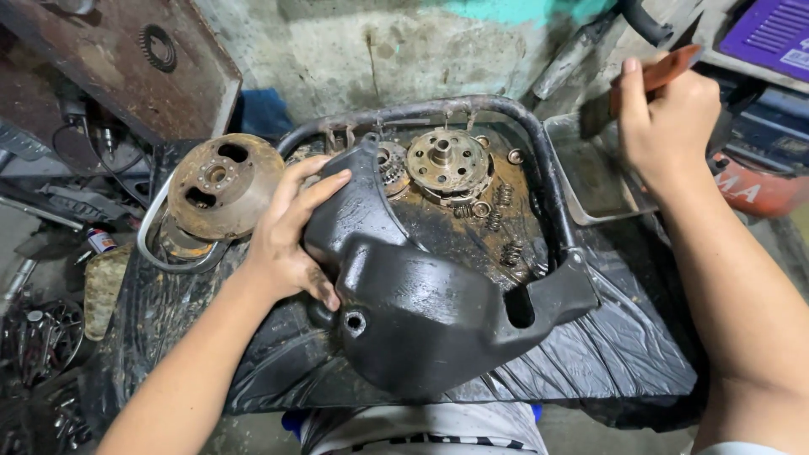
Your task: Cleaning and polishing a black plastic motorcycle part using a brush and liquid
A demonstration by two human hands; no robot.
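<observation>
— What did the left hand (291, 232) have?
— It was gripping the black engine cover (413, 295) by its upper left edge, fingers wrapped over the rim. The cover lay tilted on black plastic sheeting (607, 354), directly in front of the person, between both arms.

— And the right hand (666, 126)?
— Clenched around a brush with a reddish handle (653, 76), lifted well off to the right of the cover, over a metal tray (594, 181).

— How far along did it look?
— The cover looked wet and dark, already mostly clean, I'd judge. The parts beyond the hands remained rusty and grimy, so those seemed left to do.

— How many parts?
— One cover. One rusty round drum (221, 185) just left of the left hand. One toothed hub (447, 162) past the cover, inside a curved black tube frame (539, 160). I counted about four small springs (504, 195) beside the hub, though grime made that uncertain. One tray, one brush.
</observation>
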